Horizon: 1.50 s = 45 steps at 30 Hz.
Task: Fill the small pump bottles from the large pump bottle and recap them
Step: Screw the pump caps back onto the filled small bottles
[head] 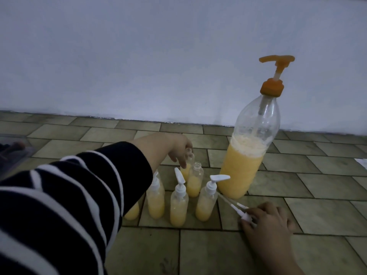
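While the left hand (176,147) reaches across the cluster of small pump bottles on the tiled floor (317,195), its fingers curl round the neck of the far uncapped bottle (187,164), which stands upright at the back of the group. Just beside it, towards the viewer, a second uncapped bottle (195,180) stands open-mouthed, partly filled with yellow liquid. Three capped bottles (178,203) stand in front, with another partly hidden behind the striped sleeve (69,195).

The right hand (266,221) rests low on the floor, gripping a loose white pump cap (245,214). Its dip tube (228,201) lies nearly flat and points up and left, towards the bottles. So the cap's long axis is close to horizontal while the open necks are vertical; the tube, I judge, must be swung upright before it can drop in. The second uncapped bottle lies nearer the right hand than the held one.

The large pump bottle (252,147) stands upright behind, right of the group, about half full.
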{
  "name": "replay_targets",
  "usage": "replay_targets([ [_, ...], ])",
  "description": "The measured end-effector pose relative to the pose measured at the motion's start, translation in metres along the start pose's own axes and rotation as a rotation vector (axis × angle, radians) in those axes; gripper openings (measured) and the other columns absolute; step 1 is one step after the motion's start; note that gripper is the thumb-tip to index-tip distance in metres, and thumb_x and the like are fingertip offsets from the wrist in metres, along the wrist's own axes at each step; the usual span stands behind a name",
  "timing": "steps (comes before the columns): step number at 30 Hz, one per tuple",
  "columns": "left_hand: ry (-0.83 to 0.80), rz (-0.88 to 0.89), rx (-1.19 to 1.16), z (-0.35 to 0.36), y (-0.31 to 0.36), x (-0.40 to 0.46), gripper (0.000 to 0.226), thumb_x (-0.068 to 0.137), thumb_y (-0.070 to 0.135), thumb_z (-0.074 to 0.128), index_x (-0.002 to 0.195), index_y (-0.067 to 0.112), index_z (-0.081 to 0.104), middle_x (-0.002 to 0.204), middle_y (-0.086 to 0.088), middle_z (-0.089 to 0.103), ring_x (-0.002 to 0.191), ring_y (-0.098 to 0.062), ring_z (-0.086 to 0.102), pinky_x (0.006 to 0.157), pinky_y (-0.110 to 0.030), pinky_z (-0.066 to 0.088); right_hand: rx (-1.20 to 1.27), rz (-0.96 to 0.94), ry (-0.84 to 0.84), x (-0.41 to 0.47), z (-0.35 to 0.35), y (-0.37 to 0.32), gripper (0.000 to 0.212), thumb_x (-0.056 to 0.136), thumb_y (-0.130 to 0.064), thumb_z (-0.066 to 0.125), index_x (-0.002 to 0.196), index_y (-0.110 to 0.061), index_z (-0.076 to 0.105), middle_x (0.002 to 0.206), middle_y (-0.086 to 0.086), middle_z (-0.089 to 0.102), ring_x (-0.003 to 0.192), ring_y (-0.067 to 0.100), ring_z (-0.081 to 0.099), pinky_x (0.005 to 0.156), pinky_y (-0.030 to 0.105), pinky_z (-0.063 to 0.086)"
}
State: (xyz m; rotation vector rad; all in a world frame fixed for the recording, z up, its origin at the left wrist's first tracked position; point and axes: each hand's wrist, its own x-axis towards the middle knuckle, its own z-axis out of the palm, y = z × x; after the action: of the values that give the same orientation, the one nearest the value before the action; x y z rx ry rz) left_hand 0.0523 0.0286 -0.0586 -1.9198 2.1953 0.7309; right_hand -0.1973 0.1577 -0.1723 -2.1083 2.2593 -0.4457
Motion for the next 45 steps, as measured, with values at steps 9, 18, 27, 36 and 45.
replay_targets([
  [9, 0.035, -0.009, -0.201, 0.003, -0.01, -0.004, 0.037, 0.076, 0.017, 0.078, 0.107, 0.006, 0.062, 0.107, -0.009, 0.065, 0.087, -0.014, 0.065, 0.074, -0.026, 0.058, 0.32, 0.012, 0.135, 0.015, -0.012, 0.02, 0.018, 0.064, -0.027, 0.085, 0.075, -0.031, 0.071, 0.08, -0.001, 0.062, 0.086, 0.031, 0.054, 0.076, 0.044, 0.045],
  [18, 0.098, -0.017, -0.215, 0.007, -0.001, -0.001, 0.051, 0.077, 0.018, 0.077, 0.122, 0.01, 0.056, 0.115, -0.005, 0.061, 0.085, -0.016, 0.067, 0.08, -0.033, 0.058, 0.427, -0.055, 0.125, 0.011, -0.02, 0.007, 0.028, 0.069, -0.03, 0.08, 0.074, -0.045, 0.058, 0.082, -0.013, 0.058, 0.088, 0.019, 0.051, 0.079, 0.043, 0.042],
  [27, 0.343, 0.035, -0.451, -0.021, -0.012, -0.024, 0.025, 0.071, 0.015, 0.08, 0.088, 0.009, 0.063, 0.09, -0.002, 0.064, 0.074, -0.011, 0.063, 0.061, -0.019, 0.053, 0.831, -0.006, 0.179, 0.008, -0.056, 0.007, 0.016, 0.078, -0.02, 0.074, 0.086, -0.034, 0.069, 0.078, -0.022, 0.066, 0.081, -0.007, 0.059, 0.066, 0.008, 0.039],
  [36, 0.791, 0.167, -1.373, -0.001, -0.013, -0.08, 0.026, 0.075, 0.014, 0.077, 0.099, 0.007, 0.069, 0.093, -0.002, 0.07, 0.092, -0.016, 0.066, 0.088, -0.032, 0.054, 1.172, -0.166, 0.252, 0.015, -0.137, -0.052, 0.03, 0.072, -0.017, 0.075, 0.1, -0.029, 0.068, 0.092, -0.006, 0.072, 0.084, 0.005, 0.068, 0.072, 0.018, 0.055],
  [45, 1.072, 0.387, -1.207, 0.032, 0.009, -0.112, 0.045, 0.079, 0.018, 0.074, 0.121, 0.013, 0.061, 0.11, -0.009, 0.067, 0.097, -0.015, 0.066, 0.079, -0.029, 0.057, 0.736, -0.503, 0.559, 0.014, -0.169, -0.084, 0.025, 0.082, -0.022, 0.07, 0.102, -0.032, 0.06, 0.093, -0.02, 0.057, 0.084, -0.01, 0.053, 0.073, 0.006, 0.04],
])
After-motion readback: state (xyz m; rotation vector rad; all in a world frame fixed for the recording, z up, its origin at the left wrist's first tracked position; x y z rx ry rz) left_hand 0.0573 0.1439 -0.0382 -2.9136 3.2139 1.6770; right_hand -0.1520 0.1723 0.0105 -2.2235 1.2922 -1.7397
